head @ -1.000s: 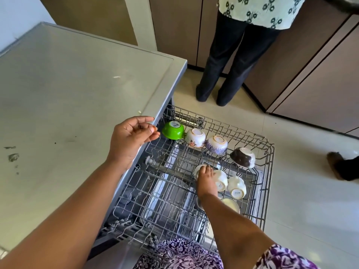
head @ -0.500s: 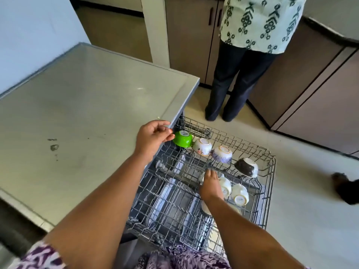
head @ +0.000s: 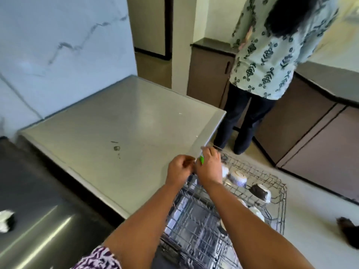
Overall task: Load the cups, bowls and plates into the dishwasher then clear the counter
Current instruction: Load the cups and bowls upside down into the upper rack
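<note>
My right hand (head: 209, 168) covers the green cup (head: 202, 159) in the rack (head: 280, 193) (if it, or the curled left hand (head: 179, 169) beside, grips, I cannot tell); the cup seems light and slippery, so I would hold its rim.

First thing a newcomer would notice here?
At the far-left corner of the pulled-out rack, the right grip covers a green cup and the left grip curls beside it. A blue-patterned cup and a dark brown cup sit upturned in the rack. A second person stands just beyond it.
</note>
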